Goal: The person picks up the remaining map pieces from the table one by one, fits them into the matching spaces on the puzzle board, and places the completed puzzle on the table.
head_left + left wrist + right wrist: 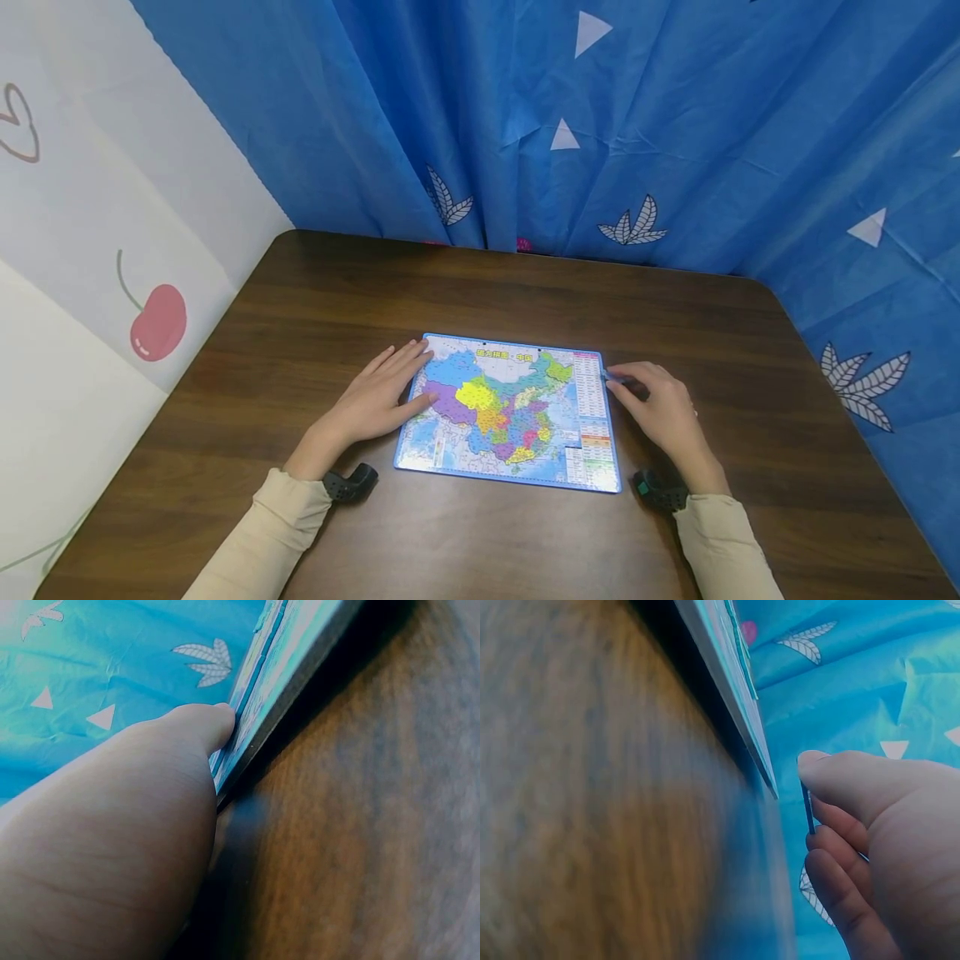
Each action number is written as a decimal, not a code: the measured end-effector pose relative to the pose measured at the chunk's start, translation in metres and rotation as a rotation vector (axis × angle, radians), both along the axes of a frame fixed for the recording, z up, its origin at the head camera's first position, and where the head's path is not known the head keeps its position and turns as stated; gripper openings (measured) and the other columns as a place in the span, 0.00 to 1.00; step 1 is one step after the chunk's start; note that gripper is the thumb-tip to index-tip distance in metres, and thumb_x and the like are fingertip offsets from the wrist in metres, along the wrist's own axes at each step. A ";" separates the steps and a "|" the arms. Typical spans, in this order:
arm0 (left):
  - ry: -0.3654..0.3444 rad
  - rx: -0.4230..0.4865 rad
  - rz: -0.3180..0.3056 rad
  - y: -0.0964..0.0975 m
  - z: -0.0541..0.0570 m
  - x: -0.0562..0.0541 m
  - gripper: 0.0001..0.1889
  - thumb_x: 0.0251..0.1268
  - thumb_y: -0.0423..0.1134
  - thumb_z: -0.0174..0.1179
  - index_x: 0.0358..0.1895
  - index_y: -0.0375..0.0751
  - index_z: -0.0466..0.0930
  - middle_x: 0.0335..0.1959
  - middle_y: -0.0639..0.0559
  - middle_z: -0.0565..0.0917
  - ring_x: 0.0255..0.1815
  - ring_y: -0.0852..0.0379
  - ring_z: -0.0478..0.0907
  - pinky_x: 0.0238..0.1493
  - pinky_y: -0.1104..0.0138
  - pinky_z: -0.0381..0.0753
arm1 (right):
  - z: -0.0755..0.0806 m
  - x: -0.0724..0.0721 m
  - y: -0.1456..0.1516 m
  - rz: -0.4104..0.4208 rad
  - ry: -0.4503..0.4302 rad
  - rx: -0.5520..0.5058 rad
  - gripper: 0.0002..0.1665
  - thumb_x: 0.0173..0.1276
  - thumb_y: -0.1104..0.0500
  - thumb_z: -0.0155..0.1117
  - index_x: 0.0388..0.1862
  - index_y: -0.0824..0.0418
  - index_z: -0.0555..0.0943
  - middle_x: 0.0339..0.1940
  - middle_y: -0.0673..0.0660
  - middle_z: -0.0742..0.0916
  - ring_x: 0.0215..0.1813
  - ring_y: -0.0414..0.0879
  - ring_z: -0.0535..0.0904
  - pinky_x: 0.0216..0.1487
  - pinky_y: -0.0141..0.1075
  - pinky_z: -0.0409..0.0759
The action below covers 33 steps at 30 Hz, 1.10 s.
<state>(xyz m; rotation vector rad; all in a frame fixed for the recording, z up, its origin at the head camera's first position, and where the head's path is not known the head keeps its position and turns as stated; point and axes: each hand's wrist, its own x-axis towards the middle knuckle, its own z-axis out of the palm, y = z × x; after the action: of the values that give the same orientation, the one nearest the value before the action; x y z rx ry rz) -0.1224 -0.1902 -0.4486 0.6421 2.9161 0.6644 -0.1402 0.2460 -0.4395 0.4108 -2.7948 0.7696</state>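
Observation:
A map puzzle board [487, 475] of China, with coloured provinces and a blue rim, lies on the table. My left hand [378, 400] rests at its left side with fingers extended, fingertips and thumb on the board. In the left wrist view, the thumb [214, 724] touches the board's edge [277, 705]. Just off the board's upper right side, my right hand [663, 408] pinches a small, thin puzzle piece [808, 808]. The right wrist view shows that piece edge-on between thumb and fingers, apart from the board [735, 712]; its printed face is hidden.
Dark wooden tabletop [495, 542] surrounds the board. A blue curtain [465, 108] with leaf and triangle prints hangs behind the table, and a pale printed sheet [90, 167] hangs at the left. Each wrist wears a black camera mount [352, 483].

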 end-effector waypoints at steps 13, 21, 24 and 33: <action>0.004 -0.004 -0.001 0.001 -0.001 -0.001 0.41 0.74 0.66 0.51 0.81 0.45 0.60 0.85 0.50 0.55 0.86 0.51 0.46 0.85 0.52 0.42 | 0.006 -0.005 -0.012 0.067 0.033 -0.013 0.17 0.64 0.62 0.77 0.52 0.59 0.88 0.49 0.59 0.89 0.45 0.52 0.84 0.46 0.52 0.88; 0.001 0.003 0.002 0.001 0.001 0.000 0.41 0.74 0.65 0.52 0.81 0.45 0.60 0.85 0.50 0.55 0.86 0.50 0.47 0.85 0.51 0.42 | 0.008 -0.009 -0.022 0.125 0.062 -0.027 0.16 0.63 0.63 0.77 0.50 0.60 0.88 0.49 0.59 0.90 0.42 0.50 0.83 0.44 0.50 0.88; 0.004 0.006 -0.001 0.001 0.001 0.000 0.41 0.74 0.65 0.52 0.81 0.45 0.60 0.85 0.50 0.55 0.86 0.50 0.47 0.85 0.51 0.42 | 0.009 -0.009 -0.025 0.134 0.064 -0.028 0.16 0.63 0.62 0.78 0.50 0.58 0.89 0.49 0.58 0.90 0.43 0.49 0.83 0.45 0.50 0.88; 0.004 0.002 -0.001 0.000 0.000 0.000 0.41 0.74 0.65 0.51 0.81 0.45 0.60 0.85 0.50 0.55 0.86 0.50 0.47 0.85 0.51 0.42 | 0.010 -0.010 -0.032 0.149 0.047 -0.030 0.16 0.64 0.58 0.78 0.50 0.57 0.89 0.49 0.56 0.90 0.47 0.50 0.84 0.49 0.51 0.88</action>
<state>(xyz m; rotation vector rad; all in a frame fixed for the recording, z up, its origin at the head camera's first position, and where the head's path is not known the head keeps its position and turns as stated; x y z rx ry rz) -0.1225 -0.1898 -0.4489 0.6463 2.9191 0.6670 -0.1504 0.2145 -0.4297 0.6292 -2.7296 0.8204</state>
